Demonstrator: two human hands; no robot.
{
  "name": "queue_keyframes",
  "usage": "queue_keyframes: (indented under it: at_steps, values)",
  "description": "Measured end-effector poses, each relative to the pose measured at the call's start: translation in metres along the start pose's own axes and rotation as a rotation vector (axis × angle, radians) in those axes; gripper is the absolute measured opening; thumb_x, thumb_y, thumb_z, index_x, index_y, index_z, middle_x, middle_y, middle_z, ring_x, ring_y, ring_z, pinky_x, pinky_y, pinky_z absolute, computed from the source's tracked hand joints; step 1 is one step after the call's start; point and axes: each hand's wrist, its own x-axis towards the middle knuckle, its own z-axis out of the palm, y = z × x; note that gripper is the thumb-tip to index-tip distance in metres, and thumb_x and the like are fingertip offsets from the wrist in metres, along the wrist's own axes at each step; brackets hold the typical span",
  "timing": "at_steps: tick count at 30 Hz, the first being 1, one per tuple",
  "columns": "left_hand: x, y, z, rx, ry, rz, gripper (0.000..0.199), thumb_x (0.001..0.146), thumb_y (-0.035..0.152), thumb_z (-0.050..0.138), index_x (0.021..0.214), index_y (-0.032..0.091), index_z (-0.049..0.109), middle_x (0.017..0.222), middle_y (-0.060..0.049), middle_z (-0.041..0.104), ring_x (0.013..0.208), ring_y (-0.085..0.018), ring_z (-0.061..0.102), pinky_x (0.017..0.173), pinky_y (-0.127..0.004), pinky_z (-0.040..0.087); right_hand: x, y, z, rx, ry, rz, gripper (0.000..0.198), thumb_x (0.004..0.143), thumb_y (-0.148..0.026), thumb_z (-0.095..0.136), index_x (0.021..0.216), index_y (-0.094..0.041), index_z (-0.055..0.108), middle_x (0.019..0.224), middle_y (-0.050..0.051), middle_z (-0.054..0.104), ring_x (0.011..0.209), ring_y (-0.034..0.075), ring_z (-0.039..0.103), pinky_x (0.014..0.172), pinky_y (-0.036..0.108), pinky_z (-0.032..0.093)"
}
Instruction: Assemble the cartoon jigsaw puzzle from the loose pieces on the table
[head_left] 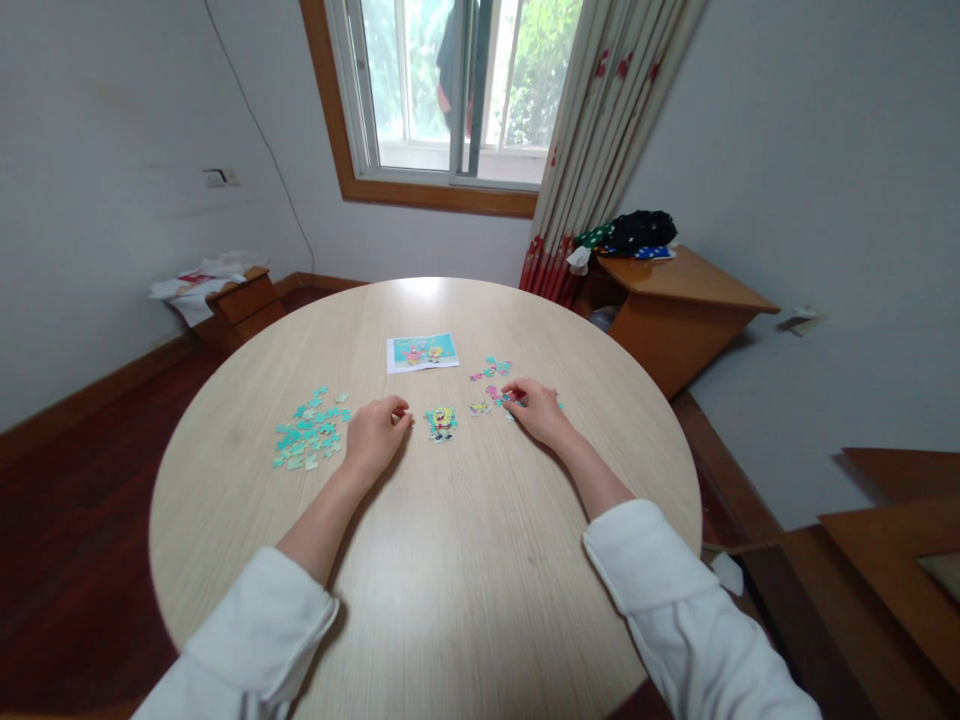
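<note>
Turquoise puzzle pieces (306,432) lie loose on the round desk (465,580), at nine o'clock from the joined yellow cartoon figure (441,422), which sits flat between the two hands. Also at nine o'clock, but nearer the figure, is the left hand (377,432), its fingers curled; a pale bit shows by the fingertips, yet I cannot tell whether its grip is clenched on a piece. At three o'clock the right hand (536,408) is beside pink pieces (492,394), fingertips at their edge; whether that grip grasps one cannot be made out. Pink-and-blue pieces (495,368) lie between one and two o'clock, small yellow pieces (480,409) between two and three. The printed picture (422,352) lies between eleven and twelve, with the window (420,90) beyond at twelve and the curtain (600,130) at one.
</note>
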Motion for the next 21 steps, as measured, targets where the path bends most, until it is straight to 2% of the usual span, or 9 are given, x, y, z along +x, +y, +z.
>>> queue_keyframes:
  at_steps: [7,12,17,21]
  values:
    - [0.0001,-0.0002,0.0001,-0.024,-0.004,0.003,0.020,0.079,0.029,0.053,0.089,0.019,0.068,0.085,-0.005,0.072,0.078,-0.019,0.064,0.068,-0.027,0.044,0.0014,0.0032,-0.0003,0.162,0.010,0.035,0.016,0.069,-0.020,0.058,0.082,-0.016,0.067,0.076,0.004,0.067,0.073,0.016,0.061,0.076,0.030,0.047]
    - [0.0005,0.0004,0.0005,-0.049,-0.007,0.006,0.020,0.078,0.028,0.054,0.088,0.018,0.068,0.084,-0.005,0.072,0.076,-0.019,0.064,0.067,-0.028,0.043,0.0049,0.0048,-0.0019,0.331,0.136,0.055,0.018,0.066,-0.025,0.060,0.080,-0.015,0.066,0.075,0.004,0.066,0.072,0.016,0.062,0.074,0.031,0.049]
    - [0.0007,0.0001,0.0010,-0.063,0.004,0.016,0.019,0.078,0.028,0.053,0.087,0.019,0.067,0.084,-0.005,0.072,0.075,-0.019,0.064,0.067,-0.028,0.042,0.0086,0.0066,-0.0008,0.558,0.205,0.107,0.026,0.062,-0.033,0.065,0.080,-0.014,0.065,0.071,0.004,0.063,0.066,0.015,0.060,0.063,0.028,0.050]
    - [0.0004,-0.0001,0.0013,-0.066,0.003,0.016,0.018,0.077,0.028,0.055,0.087,0.019,0.067,0.083,-0.004,0.072,0.075,-0.019,0.063,0.066,-0.028,0.042,0.0094,0.0059,-0.0011,0.567,0.235,0.130,0.030,0.061,-0.033,0.066,0.084,-0.014,0.066,0.072,0.004,0.064,0.063,0.014,0.058,0.059,0.027,0.049]
